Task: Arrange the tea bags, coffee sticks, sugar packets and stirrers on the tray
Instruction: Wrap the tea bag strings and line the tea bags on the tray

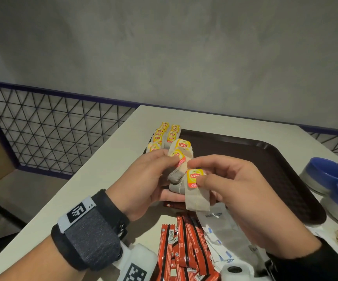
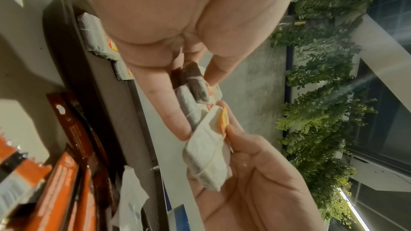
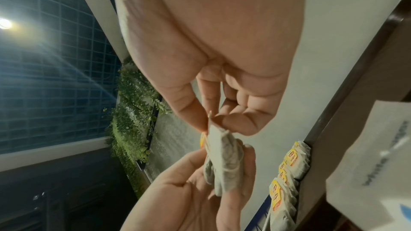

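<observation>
The likeliest slip, as I judge it, is a tangle: the strings and yellow tags of the tea bags bunched in the left hand (image 1: pixel 143 179) could snag the single Lipton tea bag (image 1: pixel 196 191) as the right hand (image 1: pixel 243 201) draws it clear, dragging a neighbour out and scattering the row of tea bags (image 1: pixel 165 134) laid at the brown tray's (image 1: pixel 265 159) far left corner. Both hands hover over the tray's near left edge, wrists raised. The left hand's fingers curl round a small bundle of bags, thumb pressing on top; the right pinches one bag by its tag between thumb and forefinger (other fingers loosely bent). Coffee sticks (image 1: pixel 184 244) and white sugar packets (image 1: pixel 217 230) lie on the table nearer than the tray.
</observation>
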The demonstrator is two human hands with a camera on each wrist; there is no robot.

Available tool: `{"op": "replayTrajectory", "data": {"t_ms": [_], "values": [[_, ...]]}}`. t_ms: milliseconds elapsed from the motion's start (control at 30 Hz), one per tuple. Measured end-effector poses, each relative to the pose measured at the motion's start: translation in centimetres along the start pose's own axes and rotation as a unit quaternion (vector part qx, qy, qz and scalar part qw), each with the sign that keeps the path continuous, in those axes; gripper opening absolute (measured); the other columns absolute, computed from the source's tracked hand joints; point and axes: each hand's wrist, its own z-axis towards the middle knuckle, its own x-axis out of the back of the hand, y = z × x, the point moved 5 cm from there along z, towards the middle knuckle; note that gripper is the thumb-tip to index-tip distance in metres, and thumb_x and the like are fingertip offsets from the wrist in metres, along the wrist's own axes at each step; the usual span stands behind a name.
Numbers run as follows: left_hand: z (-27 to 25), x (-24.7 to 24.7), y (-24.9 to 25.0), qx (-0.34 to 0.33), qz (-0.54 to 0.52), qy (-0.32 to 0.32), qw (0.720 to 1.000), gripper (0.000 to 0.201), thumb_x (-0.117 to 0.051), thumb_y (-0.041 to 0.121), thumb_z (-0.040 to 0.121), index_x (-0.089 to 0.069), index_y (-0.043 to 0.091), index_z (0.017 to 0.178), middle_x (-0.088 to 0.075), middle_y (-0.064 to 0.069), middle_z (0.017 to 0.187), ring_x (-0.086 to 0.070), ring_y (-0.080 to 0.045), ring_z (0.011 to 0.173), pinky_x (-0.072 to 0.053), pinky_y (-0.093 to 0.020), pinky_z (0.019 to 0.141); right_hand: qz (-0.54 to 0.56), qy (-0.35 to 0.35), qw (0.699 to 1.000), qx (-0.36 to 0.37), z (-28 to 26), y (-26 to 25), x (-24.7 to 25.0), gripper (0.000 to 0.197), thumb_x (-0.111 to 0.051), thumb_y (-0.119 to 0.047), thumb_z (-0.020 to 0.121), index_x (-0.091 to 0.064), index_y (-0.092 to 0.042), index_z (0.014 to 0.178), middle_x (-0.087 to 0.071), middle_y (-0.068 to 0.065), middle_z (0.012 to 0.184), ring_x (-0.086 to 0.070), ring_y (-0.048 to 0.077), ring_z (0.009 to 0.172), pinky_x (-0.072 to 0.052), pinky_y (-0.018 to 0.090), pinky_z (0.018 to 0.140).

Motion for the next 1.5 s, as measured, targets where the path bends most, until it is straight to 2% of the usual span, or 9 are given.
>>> {"op": "replayTrajectory", "data": {"t_ms": [167,333,433,700,833,1100,1300,1400,1500], "values": [[0.0,0.2,0.0,0.003,0.009,0.015,1.000,0.020,-0.055,0.020,0.102,-0.063,0.008,0.115,-0.076,-0.013,0.103,-0.076,-0.026,0.087,-0.065,-0.038,0.065,0.020,0.042,0.999,-0.009,0.1,0.1,1.0,0.023,-0.065,0.002,0.088,-0.079,-0.017,0.090,-0.076,0.013,0.092,-0.072,0.036,0.088,-0.055,0.044,0.074],[0.1,1.0,1.2,-0.027,0.009,0.042,0.999,0.016,-0.056,0.020,0.101,-0.065,0.008,0.107,-0.076,-0.011,0.091,-0.076,-0.022,0.077,-0.063,-0.033,0.058,0.090,0.086,0.992,-0.014,0.2,-0.3,2.1,0.021,-0.070,-0.001,0.088,-0.079,-0.013,0.103,-0.074,0.021,0.096,-0.063,0.026,0.080,-0.049,0.034,0.064],[0.0,2.4,3.1,-0.059,-0.015,0.077,0.995,0.018,-0.055,0.020,0.102,-0.063,0.004,0.108,-0.075,-0.018,0.097,-0.076,-0.027,0.084,-0.062,-0.033,0.059,0.113,0.087,0.989,-0.027,0.7,-1.1,2.5,0.017,-0.070,-0.003,0.086,-0.080,-0.007,0.100,-0.078,0.016,0.096,-0.069,0.024,0.083,-0.049,0.036,0.071],[0.8,8.3,4.4,-0.073,-0.125,0.201,0.969,0.035,-0.057,0.016,0.101,-0.057,-0.006,0.129,-0.060,-0.021,0.113,-0.069,-0.040,0.111,-0.061,-0.034,0.057,-0.206,-0.060,0.974,-0.078,9.4,-3.8,-0.3,0.009,-0.067,-0.001,0.093,-0.067,-0.010,0.092,-0.067,0.009,0.079,-0.059,0.017,0.071,-0.052,0.032,0.066],[1.1,9.5,4.0,-0.053,-0.145,0.211,0.965,0.022,-0.057,0.016,0.101,-0.062,0.001,0.116,-0.066,-0.018,0.103,-0.073,-0.036,0.097,-0.061,-0.035,0.055,-0.326,-0.105,0.930,-0.130,14.8,-0.5,-1.8,0.011,-0.062,0.000,0.095,-0.062,-0.010,0.094,-0.065,0.016,0.091,-0.063,0.024,0.077,-0.059,0.036,0.069],[1.8,10.1,3.7,-0.050,-0.164,0.202,0.964,0.029,-0.058,0.017,0.101,-0.059,-0.001,0.125,-0.066,-0.021,0.116,-0.077,-0.030,0.081,-0.061,-0.036,0.056,-0.295,-0.035,0.930,-0.218,20.9,4.0,-2.2,0.011,-0.055,0.006,0.098,-0.055,-0.005,0.095,-0.060,0.023,0.103,-0.066,0.033,0.078,-0.058,0.037,0.058],[2.1,9.2,2.9,-0.019,-0.149,0.179,0.972,0.024,-0.060,0.017,0.100,-0.061,0.002,0.119,-0.068,-0.017,0.107,-0.076,-0.034,0.091,-0.061,-0.036,0.056,-0.273,-0.005,0.936,-0.223,21.9,4.5,-2.5,0.008,-0.063,0.006,0.093,-0.059,0.002,0.098,-0.062,0.022,0.092,-0.069,0.029,0.073,-0.061,0.033,0.058],[2.2,8.7,2.7,-0.017,-0.139,0.168,0.976,0.018,-0.061,0.016,0.100,-0.062,0.003,0.113,-0.071,-0.011,0.091,-0.075,-0.037,0.095,-0.063,-0.040,0.063,-0.368,0.002,0.911,-0.185,21.8,3.4,-1.7,0.012,-0.069,-0.010,0.092,-0.062,-0.002,0.097,-0.065,0.015,0.086,-0.068,0.027,0.070,-0.059,0.032,0.058],[2.1,8.3,2.5,-0.020,-0.123,0.162,0.979,0.014,-0.062,0.015,0.099,-0.064,0.004,0.107,-0.069,-0.009,0.080,-0.074,-0.038,0.096,-0.063,-0.042,0.065,-0.396,0.032,0.913,-0.093,20.4,0.6,-1.2,0.018,-0.069,-0.021,0.094,-0.064,-0.006,0.103,-0.070,0.017,0.093,-0.068,0.029,0.079,-0.063,0.044,0.076]]}}
